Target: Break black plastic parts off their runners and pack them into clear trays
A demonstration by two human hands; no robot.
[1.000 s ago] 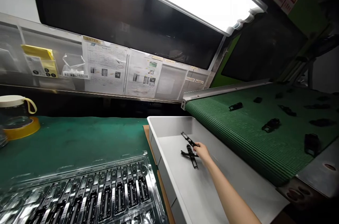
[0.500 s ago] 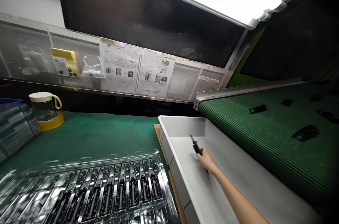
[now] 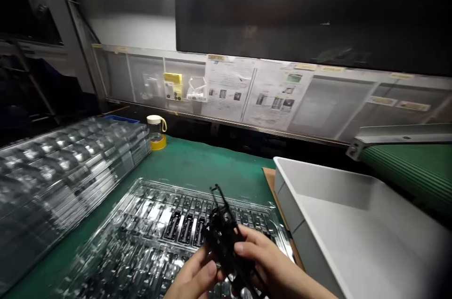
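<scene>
Black plastic frame parts [image 3: 223, 233], slim with open loops at the end, are gripped between my two hands above a clear plastic tray [image 3: 148, 190]. From the lower left, my left hand [image 3: 197, 273] is closed around the side of the parts. My right hand [image 3: 257, 254] is closed on them from the right, thumb on top. I cannot tell how many pieces are there. Several similar black parts [image 3: 187, 228] lie in slots of the tray below, partly hidden by my hands.
At left rises a stack of clear trays [image 3: 81, 172]. Behind it stand a lidded glass cup [image 3: 154, 125] and a roll of yellow tape [image 3: 158, 142]. To the right is a deep white bin [image 3: 307, 205], beside a green conveyor belt [image 3: 416, 167]. Instruction sheets [image 3: 229, 87] hang at the back.
My view has swung left. My right hand has come out of the white bin with a black part and is now over the tray. My left hand has come into view.
</scene>
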